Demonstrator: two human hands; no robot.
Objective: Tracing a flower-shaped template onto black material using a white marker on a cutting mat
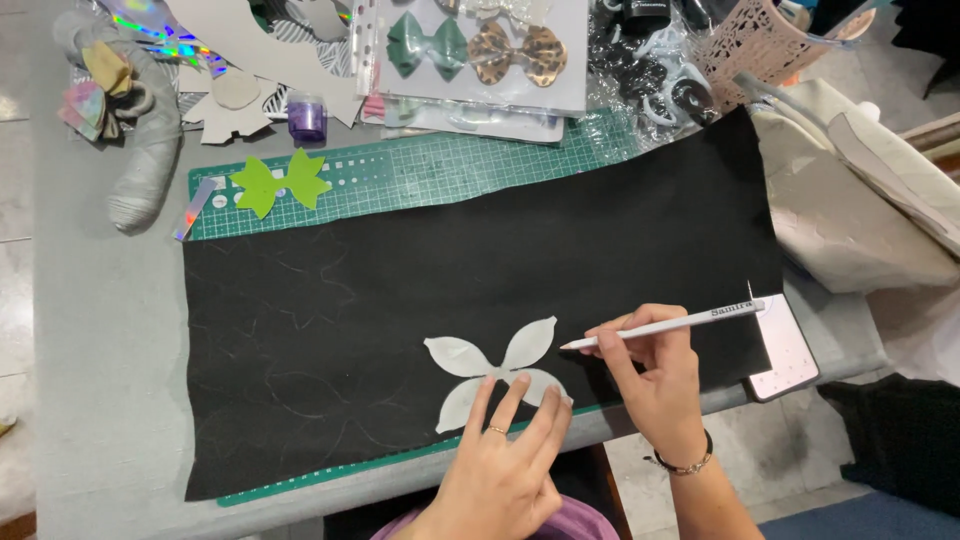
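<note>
A large sheet of black fabric (pixel 480 260) lies over a green cutting mat (pixel 440 170). Faint traced bow outlines show on its left half. A pale bow-shaped template (pixel 470 360) rests on the fabric near the front edge. My left hand (pixel 510 450) presses its fingertips down on the lower part of the template. My right hand (pixel 655 385) holds a white marking pencil (pixel 665 327), with the tip close to the template's right lobe, just off its edge.
A green felt bow shape (pixel 280 182) lies on the mat's back left. A purple glitter jar (pixel 307 117), bow packs (pixel 470 45), holographic scraps (pixel 165 30) and a grey yarn cone (pixel 150 150) crowd the back. A phone (pixel 785 350) and beige cloth (pixel 850 200) sit at right.
</note>
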